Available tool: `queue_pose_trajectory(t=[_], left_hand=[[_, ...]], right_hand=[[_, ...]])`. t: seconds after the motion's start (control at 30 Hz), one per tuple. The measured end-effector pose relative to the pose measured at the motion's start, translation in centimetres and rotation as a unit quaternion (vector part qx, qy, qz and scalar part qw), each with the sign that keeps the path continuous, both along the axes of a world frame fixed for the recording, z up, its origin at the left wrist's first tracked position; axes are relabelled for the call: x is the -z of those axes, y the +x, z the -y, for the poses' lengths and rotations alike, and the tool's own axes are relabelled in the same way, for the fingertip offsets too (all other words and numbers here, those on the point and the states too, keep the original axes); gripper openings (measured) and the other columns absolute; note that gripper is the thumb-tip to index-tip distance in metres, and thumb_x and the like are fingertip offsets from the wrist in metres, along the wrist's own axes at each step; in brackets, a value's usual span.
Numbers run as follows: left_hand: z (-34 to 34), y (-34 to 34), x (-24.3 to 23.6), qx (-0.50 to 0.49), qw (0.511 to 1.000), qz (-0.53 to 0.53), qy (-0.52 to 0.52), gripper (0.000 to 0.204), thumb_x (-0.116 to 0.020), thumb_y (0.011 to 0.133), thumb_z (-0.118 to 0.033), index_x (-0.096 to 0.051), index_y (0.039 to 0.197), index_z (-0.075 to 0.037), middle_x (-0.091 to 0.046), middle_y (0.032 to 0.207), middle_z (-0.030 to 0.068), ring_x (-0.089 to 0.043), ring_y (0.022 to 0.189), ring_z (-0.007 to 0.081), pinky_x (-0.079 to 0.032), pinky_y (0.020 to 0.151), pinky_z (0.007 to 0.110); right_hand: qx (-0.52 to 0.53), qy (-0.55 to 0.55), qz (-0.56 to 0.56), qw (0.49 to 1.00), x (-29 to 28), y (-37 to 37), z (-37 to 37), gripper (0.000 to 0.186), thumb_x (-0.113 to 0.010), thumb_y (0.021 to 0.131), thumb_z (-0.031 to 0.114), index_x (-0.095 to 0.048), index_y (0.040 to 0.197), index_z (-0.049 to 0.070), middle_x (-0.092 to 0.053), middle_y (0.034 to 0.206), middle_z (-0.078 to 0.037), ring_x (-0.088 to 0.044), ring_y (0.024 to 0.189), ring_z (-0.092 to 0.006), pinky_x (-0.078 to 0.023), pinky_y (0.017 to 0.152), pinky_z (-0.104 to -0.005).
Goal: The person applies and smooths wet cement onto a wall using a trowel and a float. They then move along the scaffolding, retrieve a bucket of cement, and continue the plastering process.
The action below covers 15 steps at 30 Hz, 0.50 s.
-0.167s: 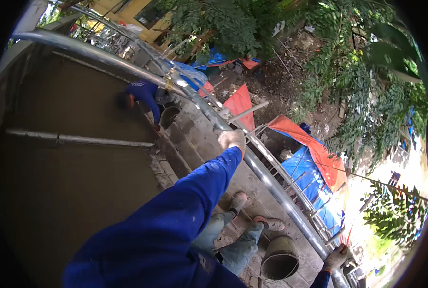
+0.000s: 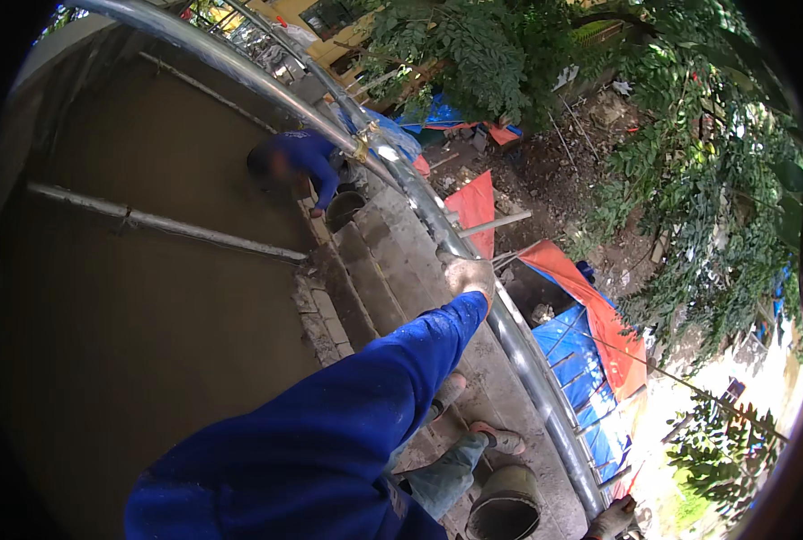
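A grey concrete ledge [image 2: 392,243] is seen running below the left hand [image 2: 469,274], with a dark bucket [image 2: 506,506] stood on it near the right hand [image 2: 613,520] and what may be another bucket [image 2: 343,209] farther off.

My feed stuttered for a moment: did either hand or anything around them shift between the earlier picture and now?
Hardly anything. The left hand is on the metal railing pipe as before, blue sleeve stretched out to it. The right hand stays low at the pipe near the bucket. The view itself swung slightly. The person in blue is crouched by the far bucket as before.
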<state>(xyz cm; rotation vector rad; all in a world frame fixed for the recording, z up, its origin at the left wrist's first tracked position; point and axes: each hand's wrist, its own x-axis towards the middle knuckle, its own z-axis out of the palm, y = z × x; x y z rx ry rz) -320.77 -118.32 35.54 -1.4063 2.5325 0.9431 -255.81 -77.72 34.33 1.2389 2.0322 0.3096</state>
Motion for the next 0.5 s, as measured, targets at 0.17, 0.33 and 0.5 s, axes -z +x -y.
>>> queue_pose_trajectory(t=[0.17, 0.33, 0.5], left_hand=[[0.2, 0.2, -1.5, 0.015, 1.0, 0.008, -0.021, 0.063, -0.071, 0.072, -0.018, -0.042, 0.126, -0.003, -0.066, 0.105, 0.0195, -0.07, 0.091, 0.0351, -0.057, 0.08, 0.043], [-0.1, 0.0, 2.1, 0.012, 0.998, 0.045, -0.035, 0.042, -0.074, 0.071, -0.022, -0.06, 0.107, -0.006, -0.069, 0.094, 0.0141, -0.072, 0.084, 0.0302, -0.06, 0.073, 0.039], [-0.9, 0.1, -4.0, 0.004, 0.997, -0.02, -0.076, 0.039, -0.074, 0.072, -0.023, -0.062, 0.105, -0.006, -0.07, 0.095, 0.015, -0.072, 0.085, 0.031, -0.059, 0.075, 0.04]], right_hand=[[0.054, 0.057, -0.219, 0.973, -6.5, -6.6, 3.1, 0.049, -0.041, 0.096, 0.049, -0.067, 0.101, 0.008, -0.066, 0.106, -0.017, -0.061, 0.102, -0.0361, -0.049, 0.082, -0.0568], [0.012, 0.076, -0.27, 0.96, -8.1, -8.5, 3.9, 0.042, -0.046, 0.094, 0.04, -0.065, 0.092, 0.003, -0.067, 0.094, -0.02, -0.062, 0.09, -0.0374, -0.049, 0.078, -0.0508], [-0.029, 0.071, -0.289, 0.954, -10.3, -9.7, 5.2, 0.039, -0.048, 0.093, 0.036, -0.064, 0.09, 0.001, -0.067, 0.093, -0.021, -0.063, 0.087, -0.0375, -0.051, 0.077, -0.0471]])
